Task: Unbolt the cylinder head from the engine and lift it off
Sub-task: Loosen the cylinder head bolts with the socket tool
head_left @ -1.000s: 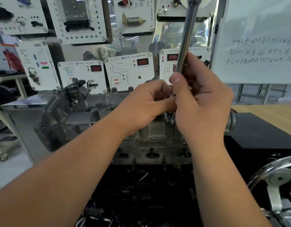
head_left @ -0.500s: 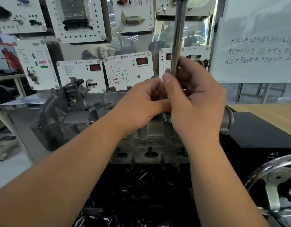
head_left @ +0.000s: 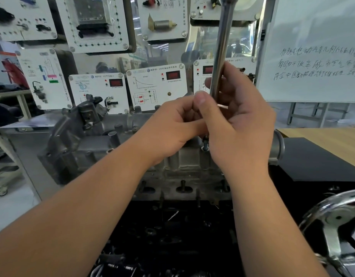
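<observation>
- Head view, tool: my right hand (head_left: 240,124) grips the lower part of a long chrome wrench shaft (head_left: 222,47), fingers and thumb curled round it; the shaft stands almost upright and runs out of the top of the frame.
- Head view, support: my left hand (head_left: 172,126) has its fingers curled in against the shaft just below the right thumb, pinching at the tool's lower end; what exactly it pinches is hidden between the two hands.
- Head view, target: a dark bolt (head_left: 205,144) shows just under the hands, standing in the top of the cylinder head (head_left: 96,144), which sits on the engine block (head_left: 172,226), not yet lifted.
- Judgement, technique: I should keep the shaft in line with the bolt, seat the tool's end fully before turning, and steady it low with the left hand so it cannot tilt off and round the bolt.
- Head view, surroundings: a chrome handwheel (head_left: 332,222) lies at lower right, a whiteboard (head_left: 316,47) behind.
</observation>
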Motion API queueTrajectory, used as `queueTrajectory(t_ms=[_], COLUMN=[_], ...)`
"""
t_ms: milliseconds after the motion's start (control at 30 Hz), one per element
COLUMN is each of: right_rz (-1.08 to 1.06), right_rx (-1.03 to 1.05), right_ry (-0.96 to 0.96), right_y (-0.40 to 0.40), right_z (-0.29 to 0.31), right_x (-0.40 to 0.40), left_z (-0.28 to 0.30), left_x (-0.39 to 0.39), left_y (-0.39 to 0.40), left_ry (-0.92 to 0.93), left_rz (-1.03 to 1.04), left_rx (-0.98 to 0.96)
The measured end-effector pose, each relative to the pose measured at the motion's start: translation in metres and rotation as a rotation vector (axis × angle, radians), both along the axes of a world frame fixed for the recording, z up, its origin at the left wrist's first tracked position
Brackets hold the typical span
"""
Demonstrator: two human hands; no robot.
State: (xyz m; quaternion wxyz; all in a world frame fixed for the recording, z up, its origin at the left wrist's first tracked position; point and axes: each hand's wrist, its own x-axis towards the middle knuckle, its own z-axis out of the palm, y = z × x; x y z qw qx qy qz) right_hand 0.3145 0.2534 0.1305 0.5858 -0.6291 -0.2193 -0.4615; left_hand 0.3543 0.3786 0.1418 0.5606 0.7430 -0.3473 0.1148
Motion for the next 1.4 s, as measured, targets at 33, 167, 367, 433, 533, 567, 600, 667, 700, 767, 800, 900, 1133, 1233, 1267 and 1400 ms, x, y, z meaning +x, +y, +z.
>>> queueTrajectory(t_ms=[33,167,367,433,533,567,600,667,700,767,800,900,1133,1233,1267,1400], right_rz=[-0.023,-0.051,0.008,0.001,-0.04,-0.05,-0.05,-0.029,-0.022,-0.016,-0.009,0.007,0.016,-0.023,-0.038,-0.027], right_rx=[0.004,-0.014,0.01,0.03,0.072,0.079,0.084,0.095,0.091,0.059,0.045,0.041,0.097,0.09,0.078,0.074], right_ry=[-0.002,0.01,-0.018,-0.024,-0.032,-0.032,-0.032,-0.025,-0.024,-0.029,-0.032,-0.035,-0.002,-0.023,-0.026,-0.03], right_y=[-0.0002,0.0006,-0.0002,0.0017,0.0018,0.0011,0.0006,0.0003,0.0004,-0.0002,-0.0006,-0.002,0.0038,0.0048,0.0046,-0.0009], right_z=[-0.0007,-0.0021,-0.0022,-0.0015,-0.003,-0.0037,-0.0041,-0.0044,-0.0041,-0.0039,-0.0036,-0.0022,-0.0016,-0.0041,-0.0044,-0.0037], right_x=[0.0003,0.0002,0.0007,0.0012,0.0031,0.0038,0.0044,0.0051,0.0051,0.0049,0.0042,0.0038,0.0044,0.0054,0.0057,0.0057], left_z=[0.0002,-0.0011,-0.0021,-0.0017,-0.0009,-0.0008,-0.0007,-0.0013,-0.0015,-0.0016,-0.001,0.0,0.0009,0.0001,0.0,0.0003], left_x=[-0.0008,0.0011,0.0023,0.0019,0.0014,0.0013,0.0012,0.0011,0.0011,0.0003,-0.0005,-0.0017,-0.0007,-0.0006,-0.0007,-0.0024], left_y=[-0.0004,0.0035,0.0032,0.0032,0.0015,0.001,0.0004,0.0001,0.0006,0.002,0.0026,0.0028,0.0009,0.0014,0.0024,0.0031], left_ry=[-0.001,0.034,0.035,0.024,0.022,0.021,0.018,0.023,0.031,0.065,0.08,0.077,0.038,0.03,0.039,0.087], left_rz=[0.018,-0.072,-0.087,-0.052,0.0,0.005,0.002,-0.019,-0.038,-0.08,-0.096,-0.104,-0.002,0.012,-0.002,-0.064], left_rx=[0.01,-0.008,-0.021,-0.031,-0.047,-0.044,-0.033,-0.014,-0.021,-0.045,-0.046,-0.044,-0.017,-0.004,-0.008,-0.026])
